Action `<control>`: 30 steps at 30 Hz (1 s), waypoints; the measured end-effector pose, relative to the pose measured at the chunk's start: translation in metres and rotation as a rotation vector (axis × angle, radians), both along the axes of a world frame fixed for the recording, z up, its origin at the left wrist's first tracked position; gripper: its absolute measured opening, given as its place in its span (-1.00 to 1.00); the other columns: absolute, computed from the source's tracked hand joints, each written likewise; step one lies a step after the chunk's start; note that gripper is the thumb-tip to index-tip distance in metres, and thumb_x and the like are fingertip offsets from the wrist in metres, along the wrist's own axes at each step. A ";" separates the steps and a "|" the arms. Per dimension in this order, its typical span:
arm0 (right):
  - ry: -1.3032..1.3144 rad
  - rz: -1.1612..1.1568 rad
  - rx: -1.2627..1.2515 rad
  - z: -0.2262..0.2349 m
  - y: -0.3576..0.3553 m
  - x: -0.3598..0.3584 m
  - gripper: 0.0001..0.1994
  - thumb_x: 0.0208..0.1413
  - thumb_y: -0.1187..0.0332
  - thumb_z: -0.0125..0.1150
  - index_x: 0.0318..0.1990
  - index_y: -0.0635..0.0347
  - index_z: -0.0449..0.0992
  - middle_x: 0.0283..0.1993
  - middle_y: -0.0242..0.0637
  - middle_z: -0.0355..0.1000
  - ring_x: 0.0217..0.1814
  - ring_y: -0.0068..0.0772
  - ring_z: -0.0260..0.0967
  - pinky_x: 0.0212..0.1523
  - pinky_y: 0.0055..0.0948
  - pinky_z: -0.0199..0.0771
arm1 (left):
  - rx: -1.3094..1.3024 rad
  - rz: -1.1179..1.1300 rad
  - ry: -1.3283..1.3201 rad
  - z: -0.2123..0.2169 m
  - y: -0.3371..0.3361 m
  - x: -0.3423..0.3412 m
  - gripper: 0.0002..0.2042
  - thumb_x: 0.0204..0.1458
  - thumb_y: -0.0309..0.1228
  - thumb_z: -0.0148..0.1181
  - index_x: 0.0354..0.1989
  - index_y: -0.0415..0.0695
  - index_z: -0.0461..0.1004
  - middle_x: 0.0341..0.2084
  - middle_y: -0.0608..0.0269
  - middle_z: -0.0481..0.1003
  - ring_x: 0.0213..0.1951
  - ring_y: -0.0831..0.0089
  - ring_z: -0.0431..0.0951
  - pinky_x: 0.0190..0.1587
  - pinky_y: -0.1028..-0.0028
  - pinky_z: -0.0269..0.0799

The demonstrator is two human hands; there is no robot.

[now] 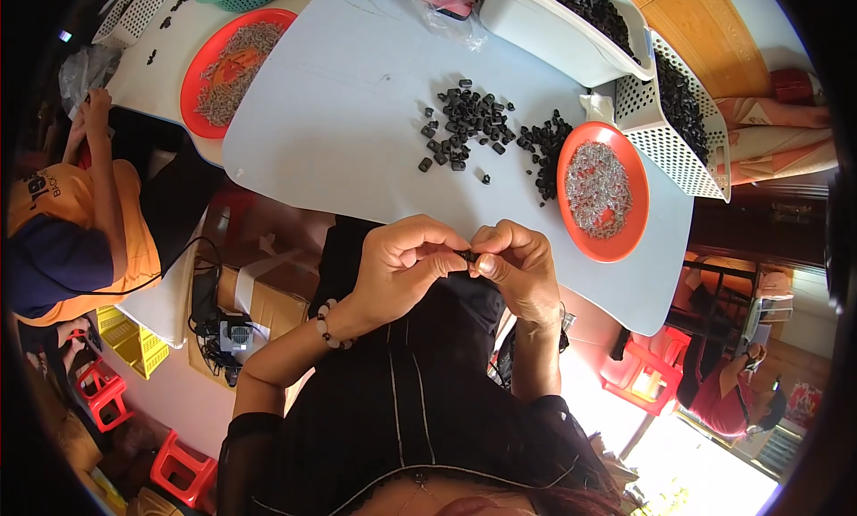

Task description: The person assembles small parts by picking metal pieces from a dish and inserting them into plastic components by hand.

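In the head view, the person's left hand (403,259) and right hand (520,268) meet in front of the body, near the edge of a pale blue tabletop (330,114). The thumb and forefinger of each are pinched on a small black piece (468,256), held between the two sets of fingertips; its finer shape is mostly hidden by them. A bracelet of pale and dark beads (327,324) circles the left wrist.

On the tabletop beyond the hands lies a loose scatter of small black blocky parts (469,119). Just to its right is a heap of smaller black parts (546,148), close beside a round orange-red plastic dish (596,247) that bears many small, clear, shiny pieces (596,181). Farther back stand a white rectangular plastic tub (553,36) and, next to it, a white perforated plastic basket (644,114), both holding black parts.

On a separate pale table at the left, a second orange-red dish (190,83) holds similar small pieces, with a green plastic basket (259,0) behind it. Beside that table is a co-worker in an orange and navy top (89,235). Lower left are a yellow plastic crate (132,342) and red plastic stools (183,470); another person in a dark red top (721,407) is at the far right.
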State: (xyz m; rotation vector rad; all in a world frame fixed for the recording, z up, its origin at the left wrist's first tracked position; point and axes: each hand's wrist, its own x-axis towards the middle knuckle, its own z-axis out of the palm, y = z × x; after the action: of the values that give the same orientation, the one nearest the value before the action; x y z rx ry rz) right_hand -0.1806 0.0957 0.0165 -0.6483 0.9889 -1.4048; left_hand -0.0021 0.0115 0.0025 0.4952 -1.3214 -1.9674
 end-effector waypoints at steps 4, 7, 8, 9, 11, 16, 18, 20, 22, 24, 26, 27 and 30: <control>0.079 0.012 0.034 0.001 0.003 -0.002 -0.89 0.08 0.55 0.40 -0.28 0.35 0.57 -0.30 -0.33 0.52 -0.25 -0.59 0.45 -0.16 -0.58 0.49 | -0.173 0.078 -0.079 0.000 0.001 -0.001 -0.85 0.04 -0.70 0.29 -0.21 -0.33 0.58 -0.30 0.14 0.56 -0.27 0.42 0.65 -0.22 0.52 0.58; 0.077 0.044 0.059 0.003 0.006 -0.005 -0.90 0.08 0.56 0.40 -0.28 0.36 0.57 -0.30 -0.32 0.53 -0.25 -0.58 0.46 -0.16 -0.57 0.49 | -0.449 0.136 -0.193 0.008 0.002 0.001 -0.85 -0.01 -0.69 0.34 -0.25 -0.28 0.59 -0.35 0.16 0.56 -0.33 0.43 0.62 -0.30 0.54 0.54; 0.065 0.067 0.071 0.004 0.007 -0.006 -0.90 0.07 0.57 0.40 -0.28 0.36 0.58 -0.30 -0.32 0.53 -0.26 -0.57 0.46 -0.17 -0.56 0.49 | -0.593 0.171 -0.241 0.012 0.003 0.001 -0.85 -0.02 -0.66 0.36 -0.26 -0.27 0.60 -0.37 0.16 0.56 -0.38 0.43 0.58 -0.35 0.55 0.50; 0.064 0.067 0.072 0.006 0.007 -0.006 -0.90 0.07 0.57 0.40 -0.28 0.36 0.58 -0.30 -0.32 0.53 -0.26 -0.57 0.46 -0.17 -0.56 0.49 | -0.593 0.170 -0.242 0.014 0.004 0.002 -0.85 -0.02 -0.66 0.36 -0.26 -0.27 0.60 -0.37 0.16 0.56 -0.38 0.43 0.58 -0.35 0.55 0.50; 0.049 0.121 0.081 0.010 0.007 -0.005 -0.91 0.05 0.61 0.39 -0.31 0.37 0.58 -0.33 -0.31 0.53 -0.26 -0.56 0.47 -0.17 -0.55 0.50 | -0.751 0.247 -0.223 0.016 0.007 0.002 -0.82 -0.09 -0.68 0.40 -0.30 -0.23 0.61 -0.41 0.19 0.56 -0.42 0.40 0.56 -0.40 0.53 0.48; 0.110 0.137 0.088 0.019 0.009 -0.004 -0.93 0.02 0.66 0.36 -0.35 0.38 0.58 -0.34 -0.29 0.54 -0.26 -0.54 0.48 -0.18 -0.54 0.51 | -0.872 0.245 -0.225 0.016 0.010 0.006 -0.76 -0.15 -0.73 0.39 -0.27 -0.26 0.60 -0.38 0.20 0.56 -0.41 0.38 0.55 -0.41 0.51 0.48; 0.118 0.132 0.088 0.020 0.008 -0.003 -0.93 0.01 0.67 0.36 -0.36 0.38 0.58 -0.34 -0.28 0.54 -0.26 -0.54 0.48 -0.18 -0.55 0.51 | -0.928 0.276 -0.223 0.016 0.011 0.005 -0.75 -0.16 -0.75 0.38 -0.27 -0.27 0.59 -0.38 0.18 0.55 -0.42 0.37 0.55 -0.42 0.49 0.47; 0.131 0.117 0.130 0.019 0.006 -0.002 -0.93 0.02 0.67 0.36 -0.36 0.39 0.57 -0.34 -0.26 0.55 -0.27 -0.54 0.49 -0.18 -0.55 0.52 | -0.942 0.288 -0.231 0.013 0.009 0.003 -0.76 -0.16 -0.76 0.37 -0.28 -0.27 0.59 -0.39 0.17 0.55 -0.42 0.36 0.54 -0.43 0.49 0.46; 0.154 0.116 0.142 0.018 0.001 -0.001 -0.93 0.03 0.66 0.35 -0.35 0.39 0.57 -0.34 -0.25 0.56 -0.27 -0.55 0.49 -0.18 -0.56 0.53 | -0.960 0.302 -0.239 0.009 0.007 0.002 -0.76 -0.16 -0.76 0.37 -0.28 -0.27 0.58 -0.40 0.16 0.54 -0.42 0.36 0.54 -0.43 0.48 0.45; 0.178 0.115 0.154 0.015 -0.001 -0.002 -0.93 0.04 0.66 0.35 -0.34 0.38 0.57 -0.34 -0.25 0.56 -0.27 -0.55 0.50 -0.17 -0.56 0.53 | -0.961 0.321 -0.255 0.005 0.004 0.000 -0.76 -0.15 -0.76 0.36 -0.29 -0.26 0.58 -0.40 0.17 0.54 -0.43 0.36 0.54 -0.43 0.47 0.45; 0.225 0.069 0.159 0.013 -0.002 -0.003 -0.92 0.05 0.65 0.34 -0.31 0.38 0.56 -0.34 -0.27 0.56 -0.26 -0.56 0.50 -0.15 -0.57 0.53 | -0.909 0.304 -0.265 0.006 -0.001 -0.003 -0.77 -0.14 -0.76 0.35 -0.29 -0.25 0.58 -0.40 0.17 0.55 -0.44 0.36 0.54 -0.43 0.47 0.45; 0.228 0.069 0.158 0.014 -0.003 -0.003 -0.92 0.05 0.65 0.34 -0.31 0.38 0.56 -0.34 -0.27 0.56 -0.26 -0.56 0.50 -0.15 -0.57 0.53 | -0.858 0.288 -0.281 0.006 -0.003 -0.004 -0.78 -0.13 -0.75 0.35 -0.29 -0.24 0.58 -0.40 0.17 0.55 -0.45 0.36 0.54 -0.42 0.47 0.46; 0.373 -0.028 0.154 0.019 -0.008 -0.002 -0.93 0.09 0.60 0.34 -0.30 0.36 0.55 -0.34 -0.30 0.55 -0.27 -0.60 0.48 -0.15 -0.57 0.50 | -0.686 0.295 -0.264 0.001 -0.008 -0.011 -0.83 -0.06 -0.68 0.36 -0.28 -0.24 0.57 -0.41 0.19 0.55 -0.46 0.40 0.54 -0.39 0.51 0.46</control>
State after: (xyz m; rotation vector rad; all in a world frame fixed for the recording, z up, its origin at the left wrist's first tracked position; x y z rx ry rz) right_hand -0.1830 0.0873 0.0359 -0.8003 1.3904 -1.2397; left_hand -0.0132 0.0038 0.0036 0.5735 -1.8520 -1.1360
